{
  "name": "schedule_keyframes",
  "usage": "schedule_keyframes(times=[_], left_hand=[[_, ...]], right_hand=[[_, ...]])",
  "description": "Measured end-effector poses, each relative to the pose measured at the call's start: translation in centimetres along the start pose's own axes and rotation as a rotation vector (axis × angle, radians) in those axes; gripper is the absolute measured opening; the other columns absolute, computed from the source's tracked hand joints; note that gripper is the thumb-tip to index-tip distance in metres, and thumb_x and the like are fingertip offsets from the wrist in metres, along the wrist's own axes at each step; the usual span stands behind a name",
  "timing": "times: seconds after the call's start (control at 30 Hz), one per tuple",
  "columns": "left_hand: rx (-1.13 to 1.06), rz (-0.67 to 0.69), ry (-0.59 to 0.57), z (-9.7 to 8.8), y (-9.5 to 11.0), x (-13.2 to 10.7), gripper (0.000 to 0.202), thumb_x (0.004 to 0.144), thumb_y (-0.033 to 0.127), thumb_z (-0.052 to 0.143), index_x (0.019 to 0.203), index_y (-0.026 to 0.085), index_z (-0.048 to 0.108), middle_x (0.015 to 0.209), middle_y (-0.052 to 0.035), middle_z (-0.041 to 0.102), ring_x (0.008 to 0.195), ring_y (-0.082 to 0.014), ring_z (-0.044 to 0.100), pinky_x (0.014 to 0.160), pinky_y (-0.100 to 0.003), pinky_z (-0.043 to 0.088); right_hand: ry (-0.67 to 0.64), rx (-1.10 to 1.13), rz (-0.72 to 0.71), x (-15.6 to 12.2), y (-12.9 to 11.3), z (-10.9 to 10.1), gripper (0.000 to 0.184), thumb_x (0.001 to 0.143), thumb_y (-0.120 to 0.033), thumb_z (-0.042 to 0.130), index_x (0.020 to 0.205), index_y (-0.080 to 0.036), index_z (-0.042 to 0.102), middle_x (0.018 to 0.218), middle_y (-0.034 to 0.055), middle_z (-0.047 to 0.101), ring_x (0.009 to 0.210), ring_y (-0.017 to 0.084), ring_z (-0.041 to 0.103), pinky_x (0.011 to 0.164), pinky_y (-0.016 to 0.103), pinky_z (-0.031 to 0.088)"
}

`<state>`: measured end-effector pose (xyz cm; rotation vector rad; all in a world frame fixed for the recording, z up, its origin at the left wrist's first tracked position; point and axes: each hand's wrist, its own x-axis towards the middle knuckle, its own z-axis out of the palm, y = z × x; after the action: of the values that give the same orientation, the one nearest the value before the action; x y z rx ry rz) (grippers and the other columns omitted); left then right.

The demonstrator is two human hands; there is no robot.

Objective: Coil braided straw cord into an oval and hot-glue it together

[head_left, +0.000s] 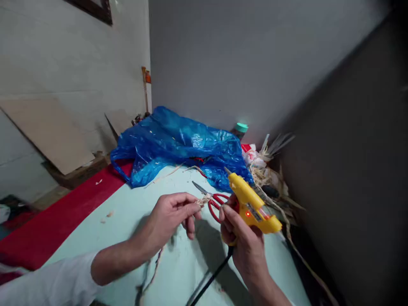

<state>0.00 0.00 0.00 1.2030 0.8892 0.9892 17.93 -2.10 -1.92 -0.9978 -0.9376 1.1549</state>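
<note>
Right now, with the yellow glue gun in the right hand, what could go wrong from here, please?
On the glue gun, the red light is lit, so the nozzle may be hot; it points toward the blue plastic bag and might melt it on contact.

The left hand pinches a small fibre piece, and hot glue there could burn its fingers.

The black cord leading from the glue gun might snag when the right hand moves.

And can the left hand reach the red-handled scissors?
Probably yes, once its fingers are free. The left hand pinches some pale fibre, partly hiding the scissors, which look close beyond. The right hand, holding the glue gun, appears near them, but the blades look clear.
</note>
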Motion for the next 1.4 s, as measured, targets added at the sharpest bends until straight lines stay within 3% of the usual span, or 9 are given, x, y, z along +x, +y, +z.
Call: schedule_keyframes(times=[0.17,0.4,0.5,0.6,0.7,0.97,1.17,1.33,1.4], left_hand=[[0.008,0.030,0.051,1.0,0.9,0.1,0.019,0.087,0.031,0.065,0.079,0.014,0.065,0.069,0.0022,0.065,0.045,-0.0071,0.059,0.048,-0.020,0.047],[0.208,0.104,0.037,2.1,0.8,-0.7,0.025,0.097,0.032,0.053,0.082,0.016,0.064,0.067,0.0046,0.061,0.041,-0.0054,0.057,0.046,-0.018,0.044],[0.342,0.211,0.060,2.3,0.6,-0.9,0.025,0.098,0.027,0.050,0.081,0.015,0.065,0.065,0.0046,0.060,0.041,-0.0050,0.056,0.047,-0.018,0.045],[0.475,0.347,0.112,2.2,0.4,-0.8,0.024,0.098,0.023,0.051,0.082,0.014,0.067,0.066,0.0046,0.060,0.042,-0.0042,0.056,0.049,-0.017,0.046],[0.524,0.392,0.156,2.1,0.2,-0.7,0.022,0.097,0.021,0.053,0.083,0.014,0.068,0.066,0.0047,0.060,0.042,-0.0036,0.055,0.047,-0.016,0.044],[0.658,0.557,0.176,2.2,-0.7,-0.7,0.019,0.097,0.014,0.055,0.089,0.012,0.072,0.062,0.0038,0.061,0.044,-0.0051,0.055,0.050,-0.017,0.045],[0.604,0.545,0.124,2.0,-0.9,-0.8,0.026,0.096,0.013,0.051,0.079,0.011,0.070,0.058,0.0032,0.056,0.043,-0.0055,0.051,0.050,-0.019,0.045],[0.497,0.279,0.008,1.8,-0.8,-0.5,0.036,0.100,0.026,0.043,0.070,0.015,0.059,0.053,0.0047,0.051,0.037,-0.0057,0.046,0.044,-0.020,0.041],[0.472,0.182,-0.041,1.6,-0.7,-0.3,0.039,0.102,0.035,0.042,0.074,0.015,0.061,0.055,0.0029,0.056,0.039,-0.0072,0.050,0.045,-0.020,0.043]], right_hand=[[0.016,-0.006,-0.038,0.7,-0.2,0.0,0.032,0.084,-0.043,0.080,0.095,-0.021,0.059,0.065,-0.0073,0.050,0.045,0.002,0.038,0.040,0.012,0.030],[-0.002,-0.031,-0.087,0.6,-0.7,0.1,0.032,0.084,-0.043,0.081,0.096,-0.021,0.061,0.072,-0.0044,0.058,0.051,0.004,0.046,0.044,0.015,0.037],[-0.015,-0.041,-0.096,0.5,-0.8,0.3,0.035,0.082,-0.041,0.083,0.103,-0.022,0.062,0.081,-0.0024,0.062,0.055,0.005,0.049,0.046,0.016,0.038],[-0.045,-0.048,-0.120,0.5,-1.0,0.3,0.028,0.084,-0.036,0.081,0.100,-0.023,0.062,0.086,-0.0026,0.062,0.057,0.004,0.047,0.048,0.017,0.038],[-0.075,-0.053,-0.131,0.6,-1.1,0.2,0.022,0.086,-0.033,0.080,0.095,-0.023,0.063,0.083,-0.0042,0.058,0.056,0.004,0.044,0.048,0.017,0.037],[-0.091,-0.092,-0.083,-0.1,-0.7,0.7,0.030,0.083,-0.036,0.082,0.104,-0.023,0.065,0.089,-0.0012,0.062,0.058,0.005,0.045,0.046,0.017,0.037],[-0.107,-0.034,-0.053,-0.1,-0.8,0.9,0.026,0.081,-0.032,0.083,0.096,-0.023,0.064,0.084,-0.0033,0.061,0.063,0.006,0.051,0.054,0.017,0.046],[-0.098,-0.002,-0.025,0.4,-0.4,1.0,0.028,0.078,-0.031,0.086,0.096,-0.021,0.066,0.085,-0.0021,0.063,0.071,0.010,0.060,0.059,0.019,0.052],[-0.092,0.009,-0.023,0.6,-0.2,1.0,0.029,0.079,-0.033,0.085,0.099,-0.022,0.067,0.088,-0.0018,0.063,0.071,0.010,0.060,0.058,0.019,0.052]])
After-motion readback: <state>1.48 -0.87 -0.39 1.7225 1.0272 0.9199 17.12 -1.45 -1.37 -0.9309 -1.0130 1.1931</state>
